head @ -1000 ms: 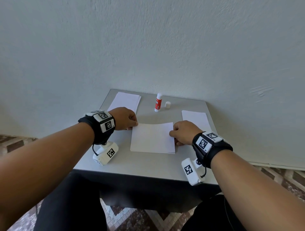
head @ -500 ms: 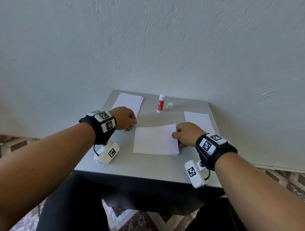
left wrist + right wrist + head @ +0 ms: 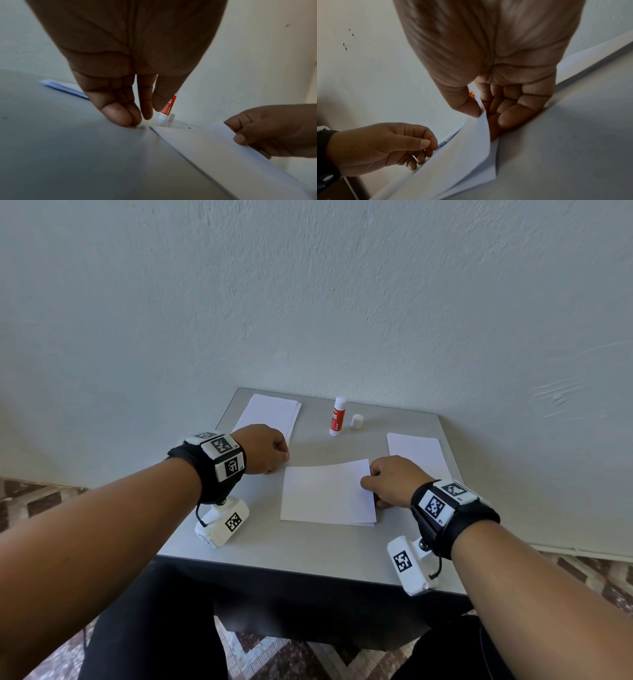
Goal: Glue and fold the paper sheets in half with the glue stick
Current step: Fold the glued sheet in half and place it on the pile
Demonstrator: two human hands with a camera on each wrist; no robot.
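Observation:
A folded white paper sheet lies mid-table, its upper layer bowed up slightly at the far edge. My right hand pinches the top flap at the sheet's right edge, thumb above and fingers below. Just left of the sheet's far left corner, my left hand is curled and holds nothing. Its fingertips touch the bare table beside the paper corner. The red and white glue stick stands uncapped at the back, with its white cap beside it.
A stack of white sheets lies at the back left, partly behind my left hand. Another white paper lies at the right. The small grey table stands against a pale wall; its front edge is near my legs.
My left hand has let go of the sheet's far left corner and drawn a little to the left. The right hand keeps its pinch on the right edge.

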